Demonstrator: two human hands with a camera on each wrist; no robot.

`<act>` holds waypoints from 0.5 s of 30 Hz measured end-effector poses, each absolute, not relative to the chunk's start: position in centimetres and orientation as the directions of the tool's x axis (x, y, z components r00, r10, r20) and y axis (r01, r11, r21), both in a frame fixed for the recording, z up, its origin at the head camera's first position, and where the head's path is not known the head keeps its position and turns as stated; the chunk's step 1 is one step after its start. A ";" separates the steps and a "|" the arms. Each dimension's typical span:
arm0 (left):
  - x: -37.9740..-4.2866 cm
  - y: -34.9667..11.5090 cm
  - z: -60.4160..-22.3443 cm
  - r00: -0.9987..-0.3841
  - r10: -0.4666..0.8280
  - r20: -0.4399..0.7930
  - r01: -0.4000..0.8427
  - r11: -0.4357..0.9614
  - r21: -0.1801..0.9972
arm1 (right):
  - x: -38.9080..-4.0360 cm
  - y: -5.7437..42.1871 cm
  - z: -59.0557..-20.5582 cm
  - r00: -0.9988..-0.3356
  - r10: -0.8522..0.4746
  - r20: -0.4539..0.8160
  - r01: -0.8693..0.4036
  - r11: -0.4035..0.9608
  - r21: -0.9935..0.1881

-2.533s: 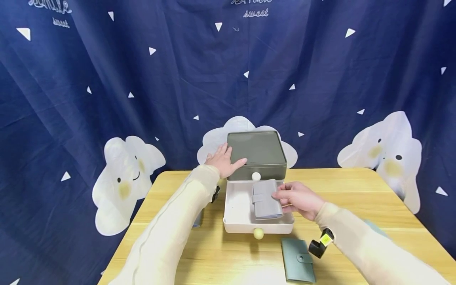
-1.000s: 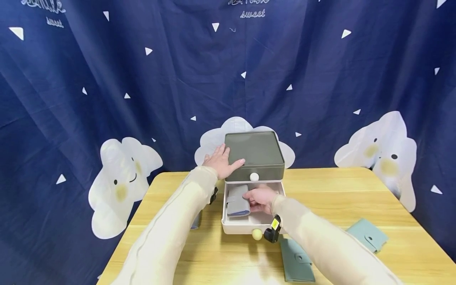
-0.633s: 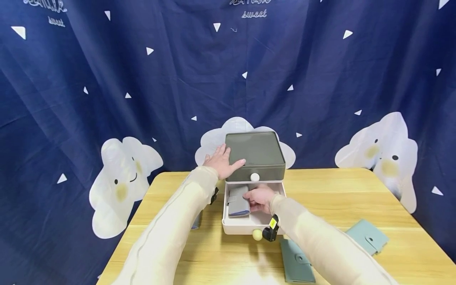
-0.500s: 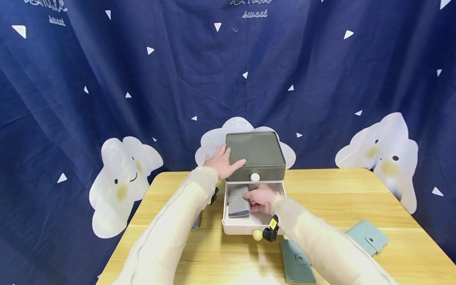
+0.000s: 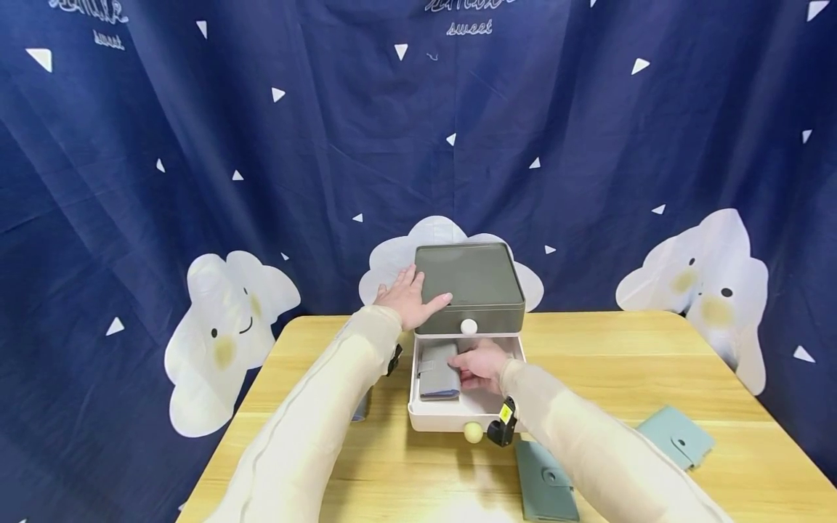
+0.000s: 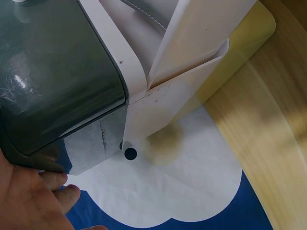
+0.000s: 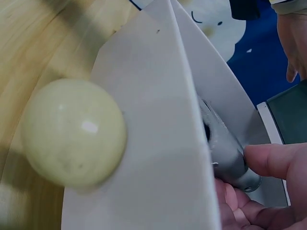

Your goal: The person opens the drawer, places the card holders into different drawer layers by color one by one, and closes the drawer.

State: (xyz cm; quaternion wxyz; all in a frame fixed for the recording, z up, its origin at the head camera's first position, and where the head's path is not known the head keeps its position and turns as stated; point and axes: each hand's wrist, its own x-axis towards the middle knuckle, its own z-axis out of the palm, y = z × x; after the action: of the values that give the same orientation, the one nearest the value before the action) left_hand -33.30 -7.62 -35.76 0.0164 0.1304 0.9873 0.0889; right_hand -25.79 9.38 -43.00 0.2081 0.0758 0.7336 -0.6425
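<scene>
Navy cloth curtain [image 5: 366, 131] beyond both grips; pale wooden surface [image 5: 621, 349] beneath. Dark grey-green rectangular box [image 5: 471, 272] at left grip [image 5: 407, 298]: fingers straight, thumb apart, resting on its left edge. White plastic drawer [image 5: 438, 422], extended, around right grip [image 5: 480, 365]. Teal snap-strap wallet [image 5: 546, 483] in front of right grip. Grey soft-covered wallet [image 5: 438, 370] in drawer, left of right grip, edge pinched between thumb and fingers. Pale yellow spherical knob [image 5: 473, 433] in front.

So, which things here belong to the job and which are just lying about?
Apparently in the job:
grey wallet, pinched by the right hand
white drawer, open
dark box, touched by the left hand

Apparently just lying about:
nearer green wallet
farther green wallet
bluish item, partly hidden
</scene>
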 end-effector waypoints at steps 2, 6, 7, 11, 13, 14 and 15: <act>-33.3 -7.6 -35.8 -0.966 0.259 -0.011 0.253 0.950 0.183 | -25.7 9.6 -42.8 -0.903 -0.158 -0.400 0.375 0.166 -0.912; -33.4 -7.7 -35.9 -0.966 0.258 -0.016 0.251 0.950 0.185 | -25.2 10.3 -41.9 -0.900 -0.181 -0.396 0.365 0.181 -0.913; -33.4 -7.8 -35.9 -0.966 0.259 -0.018 0.251 0.950 0.187 | -25.0 10.5 -41.7 -0.898 -0.194 -0.395 0.362 0.183 -0.914; -33.6 -7.8 -36.0 -0.965 0.262 -0.017 0.253 0.947 0.198 | -24.3 11.5 -40.9 -0.902 -0.246 -0.353 0.315 0.181 -0.932; -33.7 -7.8 -36.1 -0.966 0.258 -0.016 0.250 0.948 0.198 | -23.9 12.1 -40.3 -0.908 -0.267 -0.324 0.277 0.199 -0.940; -33.7 -7.8 -36.2 -0.966 0.257 -0.014 0.250 0.948 0.198 | -23.7 12.4 -40.0 -0.913 -0.268 -0.307 0.255 0.214 -0.943; -33.8 -7.8 -36.2 -0.967 0.255 -0.013 0.248 0.949 0.196 | -23.5 12.7 -39.6 -0.918 -0.270 -0.292 0.233 0.229 -0.945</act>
State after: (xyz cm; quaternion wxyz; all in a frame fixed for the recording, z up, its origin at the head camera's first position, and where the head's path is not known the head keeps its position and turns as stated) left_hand -33.75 -7.82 -36.22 0.0192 0.1276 0.9869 0.0967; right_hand -23.46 12.67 -39.62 0.2025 -0.0120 0.7574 -0.6206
